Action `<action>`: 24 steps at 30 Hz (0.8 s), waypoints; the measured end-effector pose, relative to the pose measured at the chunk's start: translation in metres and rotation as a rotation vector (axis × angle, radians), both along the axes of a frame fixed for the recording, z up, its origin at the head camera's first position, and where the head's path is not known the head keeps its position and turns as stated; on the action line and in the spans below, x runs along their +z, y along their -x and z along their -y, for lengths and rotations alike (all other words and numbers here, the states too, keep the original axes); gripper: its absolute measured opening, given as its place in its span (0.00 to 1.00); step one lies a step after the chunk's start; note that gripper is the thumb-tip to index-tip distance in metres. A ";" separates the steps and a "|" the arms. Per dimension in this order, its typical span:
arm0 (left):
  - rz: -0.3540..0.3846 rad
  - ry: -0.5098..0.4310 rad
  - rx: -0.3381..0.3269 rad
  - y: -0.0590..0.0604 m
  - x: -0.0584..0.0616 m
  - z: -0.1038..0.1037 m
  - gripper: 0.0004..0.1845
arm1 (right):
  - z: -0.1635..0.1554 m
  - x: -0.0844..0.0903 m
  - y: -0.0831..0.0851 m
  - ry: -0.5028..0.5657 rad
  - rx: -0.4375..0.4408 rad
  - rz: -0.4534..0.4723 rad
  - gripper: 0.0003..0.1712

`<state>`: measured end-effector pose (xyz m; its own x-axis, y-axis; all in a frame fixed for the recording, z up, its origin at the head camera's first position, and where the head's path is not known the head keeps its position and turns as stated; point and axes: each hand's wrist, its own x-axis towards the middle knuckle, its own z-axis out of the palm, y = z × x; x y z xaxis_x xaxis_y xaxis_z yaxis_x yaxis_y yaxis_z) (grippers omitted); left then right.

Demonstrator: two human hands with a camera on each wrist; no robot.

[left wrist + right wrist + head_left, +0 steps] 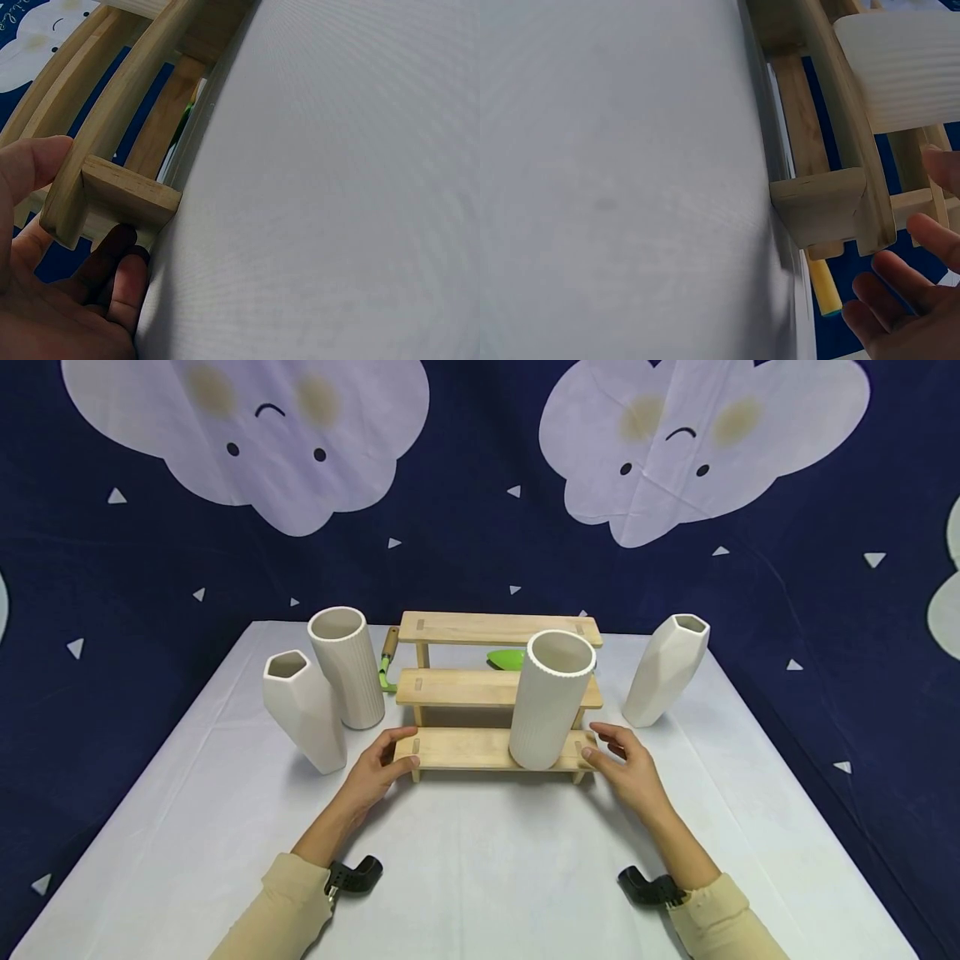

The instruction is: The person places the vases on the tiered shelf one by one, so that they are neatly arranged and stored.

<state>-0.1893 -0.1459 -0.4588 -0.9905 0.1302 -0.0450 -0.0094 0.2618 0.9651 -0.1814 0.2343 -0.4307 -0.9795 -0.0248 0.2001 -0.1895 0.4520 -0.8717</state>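
Observation:
A three-tier wooden shelf (465,748) stands mid-table. Round the left end of its lowest board, my left hand (378,770) holds on, with the thumb on the board (97,142) and the other fingers by the end and beneath it. My right hand (628,770) is beside the right end with its fingers spread; in the right wrist view, those fingers (911,281) are loosely bent and apart from the wood. A white ribbed cylindrical vase (551,702) stands upright on the lowest board, right of its middle, close to my right hand.
Left of the shelf stand a faceted white vase (306,710) and a ribbed white vase (347,668). Another faceted vase (666,670) is at the right. Behind the shelf are a wooden-handled green garden tool (389,647) and a green scoop-like piece (506,659). A dark cloud-print cloth (480,552) hangs behind.

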 end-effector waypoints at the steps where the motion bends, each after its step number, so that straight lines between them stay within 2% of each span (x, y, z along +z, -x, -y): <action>1: 0.003 -0.002 -0.002 0.000 0.000 0.000 0.28 | 0.000 0.000 0.000 -0.001 0.006 0.006 0.27; 8: 0.026 -0.013 -0.012 0.000 0.002 0.000 0.28 | -0.002 -0.004 0.005 -0.018 0.035 0.036 0.28; 15: 0.034 -0.010 -0.007 0.000 0.002 0.000 0.28 | 0.010 0.021 -0.009 -0.041 0.050 0.041 0.25; 24: 0.035 -0.020 -0.012 0.000 0.002 0.000 0.28 | 0.008 0.015 -0.007 -0.067 0.055 0.019 0.23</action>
